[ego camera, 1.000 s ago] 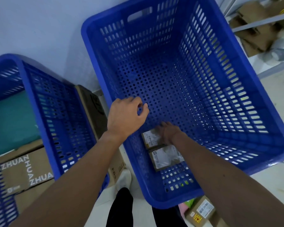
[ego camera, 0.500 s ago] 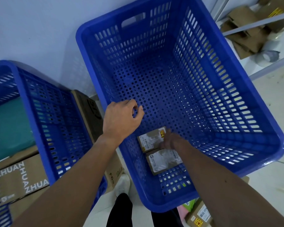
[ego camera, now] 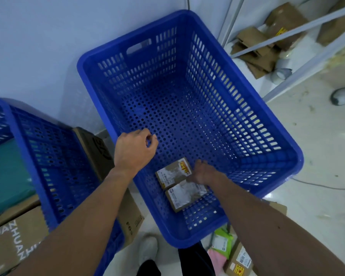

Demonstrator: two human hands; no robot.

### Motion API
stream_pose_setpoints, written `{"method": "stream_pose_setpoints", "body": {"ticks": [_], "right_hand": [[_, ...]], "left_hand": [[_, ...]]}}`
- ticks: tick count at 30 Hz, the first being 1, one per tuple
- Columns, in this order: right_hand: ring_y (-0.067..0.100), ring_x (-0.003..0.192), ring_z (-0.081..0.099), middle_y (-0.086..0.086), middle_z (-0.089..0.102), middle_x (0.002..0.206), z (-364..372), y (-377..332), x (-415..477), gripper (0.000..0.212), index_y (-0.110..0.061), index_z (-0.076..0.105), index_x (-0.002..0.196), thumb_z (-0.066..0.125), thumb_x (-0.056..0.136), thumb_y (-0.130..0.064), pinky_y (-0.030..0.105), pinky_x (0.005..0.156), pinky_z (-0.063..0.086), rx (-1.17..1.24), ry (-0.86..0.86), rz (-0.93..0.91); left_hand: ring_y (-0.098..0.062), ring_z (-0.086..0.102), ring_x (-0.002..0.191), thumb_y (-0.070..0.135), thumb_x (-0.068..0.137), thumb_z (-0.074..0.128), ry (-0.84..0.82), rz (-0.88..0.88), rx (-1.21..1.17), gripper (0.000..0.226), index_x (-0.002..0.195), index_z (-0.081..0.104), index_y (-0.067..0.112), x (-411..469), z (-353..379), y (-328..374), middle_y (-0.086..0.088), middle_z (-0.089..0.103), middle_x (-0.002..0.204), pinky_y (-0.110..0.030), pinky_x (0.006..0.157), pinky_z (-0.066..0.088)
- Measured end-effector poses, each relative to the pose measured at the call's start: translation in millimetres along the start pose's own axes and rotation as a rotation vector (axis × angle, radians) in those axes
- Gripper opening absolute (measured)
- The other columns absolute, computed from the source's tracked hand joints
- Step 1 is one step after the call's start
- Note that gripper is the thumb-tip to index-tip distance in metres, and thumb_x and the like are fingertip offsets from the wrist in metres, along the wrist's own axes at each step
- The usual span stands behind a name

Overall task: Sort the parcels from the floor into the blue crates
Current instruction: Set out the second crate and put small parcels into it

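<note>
Your right hand [ego camera: 202, 173], fingers spread, touches the far parcel [ego camera: 172, 173] in the blue crate [ego camera: 147, 62]; your left hand [ego camera: 134, 151] hangs loosely curled, empty.

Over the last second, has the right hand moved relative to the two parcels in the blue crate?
Yes. The right hand has drawn back rightward off the far parcel, uncovering its yellow sticker.

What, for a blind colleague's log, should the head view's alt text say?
The right hand reaches into a large blue perforated plastic crate, by two small brown labelled cardboard parcels on its floor; the left hand hovers empty.
</note>
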State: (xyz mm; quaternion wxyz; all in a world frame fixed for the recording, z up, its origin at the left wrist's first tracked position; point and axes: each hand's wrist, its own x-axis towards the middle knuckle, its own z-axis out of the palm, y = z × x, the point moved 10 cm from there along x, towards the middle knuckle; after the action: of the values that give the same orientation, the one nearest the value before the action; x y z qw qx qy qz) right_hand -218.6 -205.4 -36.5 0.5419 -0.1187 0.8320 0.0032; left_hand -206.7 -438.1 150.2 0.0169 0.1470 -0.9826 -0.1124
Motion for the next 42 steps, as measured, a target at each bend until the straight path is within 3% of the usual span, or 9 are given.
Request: {"method": "stream_pose_setpoints", "body": {"ticks": [5,8,11,15,21,27,33,37,42], "right_hand": [[0.035,0.138,0.039,0.017,0.019,0.160,-31,2,-85,0.084,-0.008,0.013,0.156,0.055,0.095,-0.048,0.043,0.103,0.043,-0.049,0.195,-0.049],[0.035,0.134,0.043,0.018,0.028,0.155,-39,12,-155,0.075,-0.005,0.023,0.152,0.052,0.097,-0.047,0.041,0.100,0.043,-0.024,0.301,-0.035],[0.036,0.127,0.048,0.017,0.042,0.141,-35,25,-221,0.063,-0.005,0.036,0.143,0.056,0.095,-0.041,0.042,0.101,0.044,0.038,0.419,-0.015],[0.035,0.124,0.048,0.014,0.045,0.132,-20,48,-295,0.055,-0.007,0.042,0.138,0.056,0.094,-0.035,0.040,0.099,0.043,0.131,0.592,0.012],[0.033,0.124,0.048,0.012,0.046,0.134,49,111,-351,0.054,-0.011,0.045,0.140,0.054,0.095,-0.040,0.042,0.100,0.043,0.222,0.557,0.139],[0.035,0.123,0.049,0.013,0.047,0.136,136,190,-371,0.053,-0.010,0.048,0.137,0.051,0.095,-0.043,0.039,0.097,0.042,0.267,0.477,0.265],[0.032,0.127,0.047,0.015,0.045,0.141,230,265,-371,0.054,-0.013,0.042,0.142,0.054,0.094,-0.036,0.035,0.099,0.041,0.347,0.406,0.280],[0.031,0.117,0.055,0.012,0.052,0.133,280,325,-371,0.049,-0.018,0.047,0.136,0.053,0.092,-0.039,0.039,0.092,0.048,0.414,0.452,0.305],[0.030,0.125,0.049,0.010,0.043,0.142,345,389,-365,0.059,-0.015,0.036,0.145,0.056,0.093,-0.034,0.040,0.097,0.047,0.465,0.462,0.277]], "left_hand": [[-0.018,0.060,0.072,0.042,0.102,0.047,-0.228,-0.027,-0.102,0.027,0.101,0.062,0.020,-13,5,6,0.003,0.064,0.086,-0.038,0.079,0.051],[-0.018,0.061,0.089,0.039,0.102,0.047,-0.331,-0.024,-0.204,0.027,0.116,0.060,0.019,-39,-12,25,0.001,0.066,0.105,-0.035,0.078,0.050],[-0.017,0.059,0.091,0.035,0.103,0.047,-0.384,0.027,-0.290,0.026,0.120,0.060,0.020,-69,-38,56,0.002,0.066,0.110,-0.031,0.075,0.043],[-0.017,0.058,0.088,0.028,0.100,0.050,-0.374,0.106,-0.403,0.020,0.114,0.063,0.020,-109,-76,107,0.003,0.066,0.106,-0.032,0.074,0.040],[-0.016,0.062,0.084,0.025,0.098,0.053,-0.352,0.200,-0.515,0.015,0.104,0.066,0.022,-170,-95,173,0.004,0.069,0.095,-0.035,0.074,0.050],[-0.018,0.063,0.082,0.025,0.098,0.053,-0.395,0.294,-0.496,0.015,0.104,0.066,0.020,-221,-63,230,0.004,0.069,0.092,-0.035,0.073,0.051],[-0.018,0.061,0.088,0.030,0.096,0.053,-0.605,0.204,-0.415,0.013,0.105,0.062,0.026,-296,13,256,0.009,0.065,0.091,-0.032,0.074,0.043],[-0.020,0.063,0.092,0.029,0.096,0.053,-0.670,0.045,-0.403,0.009,0.103,0.060,0.030,-359,60,268,0.005,0.066,0.097,-0.032,0.080,0.046],[-0.023,0.067,0.096,0.024,0.095,0.055,-0.741,-0.111,-0.413,0.015,0.107,0.063,0.026,-442,118,290,0.000,0.070,0.103,-0.038,0.089,0.053]]}}
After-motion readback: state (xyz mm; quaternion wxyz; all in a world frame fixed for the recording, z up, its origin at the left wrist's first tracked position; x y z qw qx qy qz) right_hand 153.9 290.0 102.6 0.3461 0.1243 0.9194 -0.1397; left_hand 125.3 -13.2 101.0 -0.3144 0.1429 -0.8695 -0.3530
